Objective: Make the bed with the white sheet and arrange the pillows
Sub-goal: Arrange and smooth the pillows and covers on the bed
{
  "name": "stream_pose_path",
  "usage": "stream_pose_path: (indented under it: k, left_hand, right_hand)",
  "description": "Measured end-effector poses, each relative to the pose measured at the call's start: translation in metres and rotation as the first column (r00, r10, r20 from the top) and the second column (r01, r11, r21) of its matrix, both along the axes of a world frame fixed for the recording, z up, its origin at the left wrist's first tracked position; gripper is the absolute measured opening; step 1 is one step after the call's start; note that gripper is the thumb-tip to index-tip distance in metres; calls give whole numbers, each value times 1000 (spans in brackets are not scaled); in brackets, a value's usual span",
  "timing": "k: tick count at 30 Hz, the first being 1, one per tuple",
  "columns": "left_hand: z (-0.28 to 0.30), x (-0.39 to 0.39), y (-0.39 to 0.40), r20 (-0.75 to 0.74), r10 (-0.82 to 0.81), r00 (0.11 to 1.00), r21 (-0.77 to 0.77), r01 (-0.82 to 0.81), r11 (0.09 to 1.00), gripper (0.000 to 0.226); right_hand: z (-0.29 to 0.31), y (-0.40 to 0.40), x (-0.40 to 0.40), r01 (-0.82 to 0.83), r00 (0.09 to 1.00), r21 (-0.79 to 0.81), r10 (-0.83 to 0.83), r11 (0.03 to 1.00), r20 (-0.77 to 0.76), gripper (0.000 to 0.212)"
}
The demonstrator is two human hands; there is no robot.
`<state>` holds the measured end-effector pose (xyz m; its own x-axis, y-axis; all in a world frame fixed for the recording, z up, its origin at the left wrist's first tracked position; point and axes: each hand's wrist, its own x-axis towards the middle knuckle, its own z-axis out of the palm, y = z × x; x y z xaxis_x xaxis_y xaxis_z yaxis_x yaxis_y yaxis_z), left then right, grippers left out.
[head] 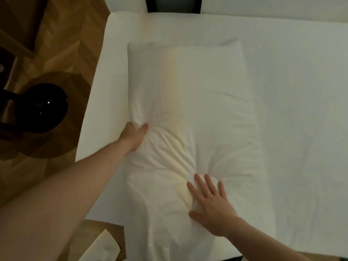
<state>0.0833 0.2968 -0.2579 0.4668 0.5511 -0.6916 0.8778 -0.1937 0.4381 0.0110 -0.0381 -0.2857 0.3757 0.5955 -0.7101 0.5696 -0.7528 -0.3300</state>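
A long white pillow (pixel 188 102) lies lengthwise on the bed's white sheet (pixel 297 110), near the bed's left edge. My left hand (pixel 132 137) grips a bunch of the pillowcase on the pillow's left side, thumb on top, fingers tucked under the fabric. My right hand (pixel 211 202) lies flat on the near part of the pillow with fingers spread and straight, pressing a dent into it. Creases radiate from both hands. No second pillow is in view.
Wooden parquet floor (pixel 62 40) runs along the bed's left side. A glossy black round object (pixel 40 107) stands on a round wooden side table (pixel 75 87) close to the bed's edge. A piece of white cloth (pixel 101 247) lies at the bottom, near the bed's corner.
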Motion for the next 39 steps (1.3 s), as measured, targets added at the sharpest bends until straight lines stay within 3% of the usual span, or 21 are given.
stream_pose_path:
  k: [1,3,5,7,9,11,13,17,26,30,33,37,39]
  left_hand:
    - [-8,8,6,-181,-124,976,-8,125,992,86]
    - [-10,37,13,-295,-219,930,22,236,972,105]
    - [4,74,12,-176,-143,974,208,178,962,103]
    - [22,105,13,19,-141,990,456,117,882,87]
    - [29,127,8,106,-365,925,585,238,775,82]
    - [26,142,-3,29,-593,805,566,475,674,90]
    - [11,150,-14,-112,-717,688,481,669,567,106]
    - [-27,158,-8,-268,-746,610,359,781,511,131]
    - [-95,171,9,-380,-677,631,334,776,536,121]
    - [-103,181,13,-296,-731,614,210,789,578,141]
    - [-78,172,21,-76,-698,712,239,692,681,140]
    - [-62,78,15,151,-474,868,404,383,831,132]
    - [-60,14,6,170,-289,942,291,232,928,145]
  right_hand:
    - [1,1,3,-5,1000,-14,5,1000,-20,87]
    - [5,10,17,39,999,6,-39,999,-37,85]
    - [13,24,41,109,992,121,-117,987,56,81]
    - [20,38,71,198,949,263,-252,944,189,83]
    - [23,52,105,317,886,335,-403,887,230,92]
    - [17,60,131,411,846,312,-486,856,218,98]
    - [0,62,140,388,864,247,-443,888,239,105]
    - [-38,59,119,202,934,129,-231,971,274,106]
    - [-92,50,80,207,909,225,-272,952,315,91]
    - [-99,43,70,226,924,139,-258,964,283,94]
    - [-92,46,72,203,944,68,-214,977,252,100]
    - [-66,45,61,199,969,50,-205,979,140,103]
    - [-57,37,47,190,976,45,-194,981,103,102]
